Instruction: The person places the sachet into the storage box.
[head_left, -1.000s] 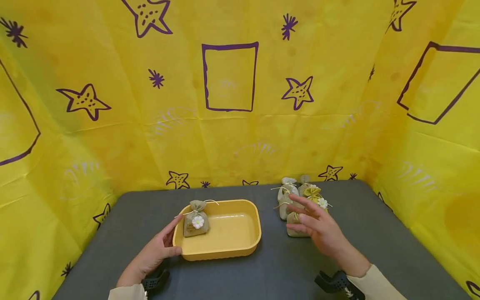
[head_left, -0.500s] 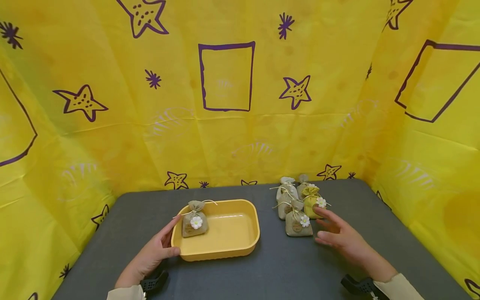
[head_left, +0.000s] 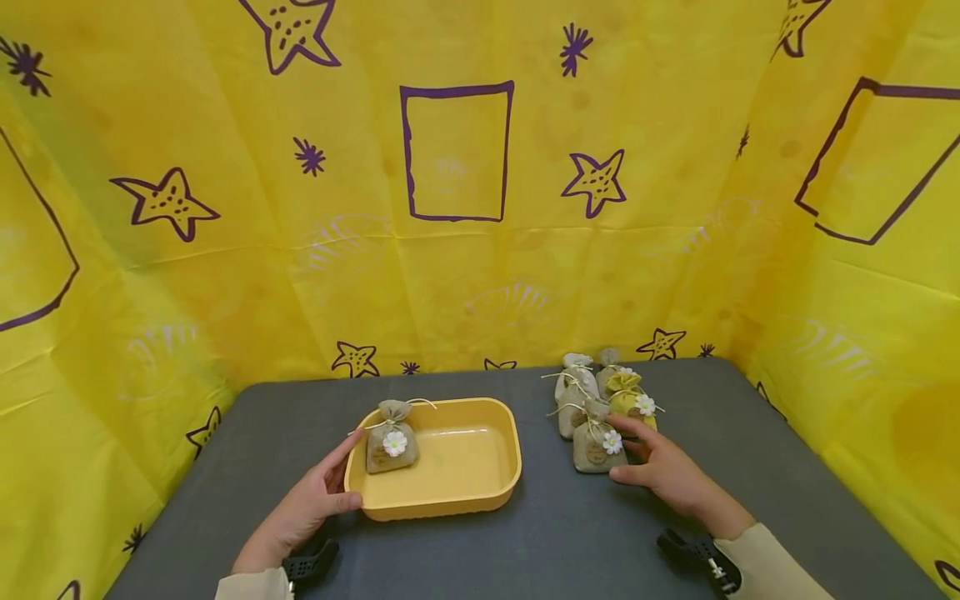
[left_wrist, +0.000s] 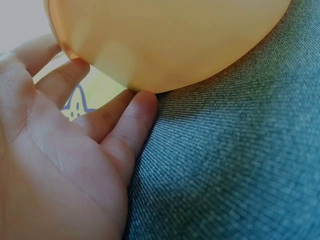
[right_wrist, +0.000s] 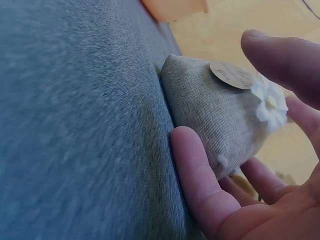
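Note:
A yellow tray [head_left: 480, 492] lies on the grey table with a grey sachet [head_left: 392, 446] bearing a white flower in its left end. My left hand [head_left: 341, 479] rests against the tray's front left corner, fingers straight along the wall; in the left wrist view its fingers [left_wrist: 125, 125] touch the tray [left_wrist: 170, 40]. A cluster of sachets stands to the right. My right hand [head_left: 633, 454] is spread beside the nearest grey sachet [head_left: 592, 454]. In the right wrist view the thumb [right_wrist: 195, 170] touches that sachet [right_wrist: 210, 110] while the index finger hovers above it.
Behind the nearest sachet stand a yellow sachet [head_left: 626, 400] and pale grey ones [head_left: 573, 383]. Yellow cloth walls with purple stars enclose the table at the back [head_left: 457, 250] and both sides. Grey table surface [head_left: 570, 542] lies in front of the tray.
My right hand swung out to the right of the sachets, then came back in low against the nearest grey sachet. The left hand and the tray stayed put.

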